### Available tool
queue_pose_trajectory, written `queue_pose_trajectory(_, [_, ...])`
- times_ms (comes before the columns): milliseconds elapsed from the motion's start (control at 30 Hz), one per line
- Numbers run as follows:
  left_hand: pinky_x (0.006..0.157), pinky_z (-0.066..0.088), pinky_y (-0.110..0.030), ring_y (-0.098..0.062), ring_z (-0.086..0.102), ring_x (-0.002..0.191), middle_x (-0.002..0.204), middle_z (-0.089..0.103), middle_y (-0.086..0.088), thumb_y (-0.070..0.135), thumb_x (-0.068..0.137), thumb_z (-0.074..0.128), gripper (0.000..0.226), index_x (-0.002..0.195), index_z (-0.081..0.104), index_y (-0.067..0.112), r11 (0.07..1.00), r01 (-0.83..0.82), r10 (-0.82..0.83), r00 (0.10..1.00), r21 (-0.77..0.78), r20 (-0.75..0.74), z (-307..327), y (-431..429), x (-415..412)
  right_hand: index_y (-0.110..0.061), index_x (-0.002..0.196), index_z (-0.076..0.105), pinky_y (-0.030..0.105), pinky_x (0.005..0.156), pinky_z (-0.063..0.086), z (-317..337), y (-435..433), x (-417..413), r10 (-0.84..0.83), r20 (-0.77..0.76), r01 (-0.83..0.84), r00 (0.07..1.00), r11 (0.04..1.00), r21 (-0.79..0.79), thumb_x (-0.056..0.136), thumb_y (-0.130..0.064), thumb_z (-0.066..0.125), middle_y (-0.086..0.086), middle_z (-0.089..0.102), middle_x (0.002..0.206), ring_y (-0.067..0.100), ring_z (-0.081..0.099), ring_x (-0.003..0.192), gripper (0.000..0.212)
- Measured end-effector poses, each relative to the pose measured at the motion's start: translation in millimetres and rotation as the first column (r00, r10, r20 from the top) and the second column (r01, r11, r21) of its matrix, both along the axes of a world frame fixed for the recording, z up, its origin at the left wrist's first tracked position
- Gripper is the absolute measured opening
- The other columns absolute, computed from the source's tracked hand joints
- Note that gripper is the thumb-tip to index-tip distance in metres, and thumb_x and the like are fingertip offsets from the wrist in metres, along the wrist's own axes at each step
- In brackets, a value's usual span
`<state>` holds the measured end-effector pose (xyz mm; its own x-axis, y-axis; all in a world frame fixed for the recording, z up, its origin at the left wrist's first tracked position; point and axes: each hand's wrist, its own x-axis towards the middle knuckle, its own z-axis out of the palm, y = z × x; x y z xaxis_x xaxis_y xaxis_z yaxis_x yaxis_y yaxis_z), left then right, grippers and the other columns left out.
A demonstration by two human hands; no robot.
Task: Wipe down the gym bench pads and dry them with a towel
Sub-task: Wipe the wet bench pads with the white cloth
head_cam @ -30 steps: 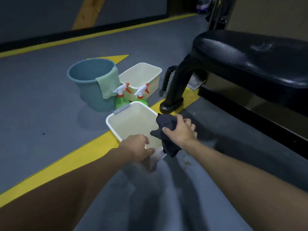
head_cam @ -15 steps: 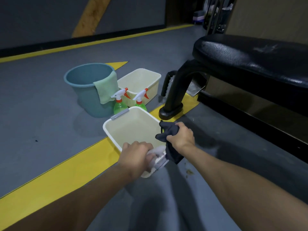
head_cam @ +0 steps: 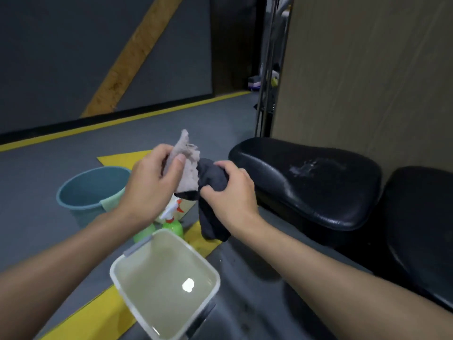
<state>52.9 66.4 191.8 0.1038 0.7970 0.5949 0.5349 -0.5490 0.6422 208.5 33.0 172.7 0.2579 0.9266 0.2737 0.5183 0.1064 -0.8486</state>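
- The basin (head_cam: 137, 246) sits nearest, on the floor between the forearms, holding pale water. One corner lies over a yellow stripe (head_cam: 93, 312).
- Above and beyond it, both hands are raised side by side, close together.
- The left hand (head_cam: 147, 190) pinches a grey cloth (head_cam: 187, 168) — thumb across its front, fingers curled behind. The cloth's top corner sticks up above the fingers.
- The right hand (head_cam: 232, 192) is curled round a dark cloth (head_cam: 212, 179), whose loose end hangs down past the wrist.
- The two cloths touch where the hands meet, grey overlapping dark.
- Below the hands, green sprayers (head_cam: 172, 224) stand just past the basin, partly hidden by the left arm.
- Left of them stands a blue bucket (head_cam: 83, 190) with a green cloth (head_cam: 110, 203) draped on its rim.
- Right of the hands lies the black pad (head_cam: 318, 192), near the right hand but apart from it. A wet smear shows on its top.
- A second pad (head_cam: 421, 229) sits just beside it, further right — neither cloth touches either pad.
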Motion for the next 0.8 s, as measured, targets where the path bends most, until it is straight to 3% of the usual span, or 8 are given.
queue_pose_trajectory(100, [0.061, 0.042, -0.036, -0.013, 0.055, 0.068, 0.077, 0.063, 0.005, 0.028, 0.100, 0.052, 0.014, 0.094, 0.062, 0.020, 0.997, -0.005, 0.004, 1.000, 0.073, 0.016, 55.1, 5.3, 19.6, -0.029, 0.131, 0.052, 0.025, 0.083, 0.036, 49.6, 8.9, 18.6, -0.049, 0.014, 0.048, 0.999, 0.995, 0.085, 0.083, -0.026, 0.068, 0.001, 0.045, 0.124, 0.019, 0.052, 0.108, 0.051])
queue_pose_trajectory(200, [0.066, 0.046, -0.039, -0.013, 0.057, 0.072, 0.078, 0.063, 0.006, 0.029, 0.099, 0.051, 0.014, 0.091, 0.061, 0.023, 0.994, -0.021, 0.023, 1.000, 0.107, -0.014, 94.6, 6.5, 40.4, -0.025, 0.140, 0.043, 0.037, 0.100, 0.040, 77.2, 32.2, 40.3, -0.173, 0.089, 0.165, 0.981, 0.981, 0.098, 0.089, -0.031, 0.063, 0.007, 0.033, 0.138, 0.031, 0.048, 0.119, 0.055])
queue_pose_trajectory(267, [0.071, 0.047, -0.040, -0.009, 0.057, 0.076, 0.080, 0.064, 0.009, 0.028, 0.099, 0.051, 0.012, 0.092, 0.061, 0.025, 0.992, -0.036, 0.041, 0.998, 0.119, -0.039, 108.1, 7.0, 51.0, -0.022, 0.149, 0.030, 0.049, 0.110, 0.030, 76.9, 51.5, 55.1, -0.222, 0.312, 0.255, 0.924, 0.964, -0.070, 0.094, -0.041, 0.056, 0.015, 0.015, 0.156, 0.039, 0.032, 0.135, 0.064])
queue_pose_trajectory(333, [0.074, 0.049, -0.042, -0.012, 0.059, 0.079, 0.082, 0.064, 0.009, 0.028, 0.098, 0.051, 0.012, 0.093, 0.061, 0.026, 0.992, -0.044, 0.051, 0.997, 0.116, -0.055, 108.4, 9.6, 58.0, -0.018, 0.156, 0.016, 0.053, 0.113, 0.020, 63.2, 68.0, 66.9, -0.109, 0.545, 0.313, 0.831, 0.902, -0.296, 0.095, -0.048, 0.051, 0.017, 0.000, 0.163, 0.042, 0.016, 0.143, 0.076])
queue_pose_trajectory(433, [0.075, 0.051, -0.048, -0.018, 0.060, 0.082, 0.084, 0.065, 0.008, 0.033, 0.097, 0.050, 0.014, 0.095, 0.062, 0.026, 0.995, -0.001, 0.012, 0.994, 0.102, -0.108, 92.4, 18.6, 64.6, -0.010, 0.156, 0.018, 0.054, 0.114, 0.016, 41.5, 84.8, 72.3, -0.051, 0.689, 0.360, 0.723, 0.879, -0.313, 0.096, -0.042, 0.050, 0.017, 0.004, 0.163, 0.043, 0.011, 0.144, 0.075])
queue_pose_trajectory(567, [0.077, 0.050, -0.049, -0.019, 0.060, 0.082, 0.083, 0.066, 0.007, 0.038, 0.094, 0.048, 0.020, 0.095, 0.063, 0.027, 0.994, 0.067, -0.053, 0.986, 0.084, -0.160, 74.9, 40.9, 77.8, -0.007, 0.157, 0.015, 0.058, 0.118, 0.004, 39.9, 102.3, 66.2, -0.113, 0.657, 0.423, 0.745, 0.842, -0.336, 0.100, -0.030, 0.043, 0.021, 0.002, 0.164, 0.044, -0.003, 0.149, 0.068])
queue_pose_trajectory(700, [0.076, 0.052, -0.048, -0.018, 0.061, 0.083, 0.085, 0.066, 0.006, 0.038, 0.095, 0.047, 0.019, 0.097, 0.063, 0.026, 0.988, 0.151, -0.143, 0.978, 0.042, -0.155, 76.1, 70.4, 91.4, -0.010, 0.157, 0.016, 0.058, 0.119, 0.000, 50.8, 109.4, 69.7, -0.033, 0.575, 0.357, 0.818, 0.812, -0.462, 0.097, -0.051, 0.048, 0.021, -0.002, 0.164, 0.042, -0.009, 0.150, 0.079])
queue_pose_trajectory(800, [0.075, 0.052, -0.046, -0.020, 0.061, 0.083, 0.087, 0.067, 0.001, 0.031, 0.098, 0.051, 0.017, 0.099, 0.064, 0.020, 0.970, 0.242, -0.238, 0.966, 0.029, -0.097, 83.3, 93.5, 105.4, -0.018, 0.144, 0.046, 0.051, 0.119, 0.015, 67.5, 100.8, 91.4, -0.148, 0.373, 0.252, 0.916, 0.936, -0.246, 0.097, -0.039, 0.048, 0.015, 0.036, 0.155, 0.033, 0.020, 0.149, 0.051])
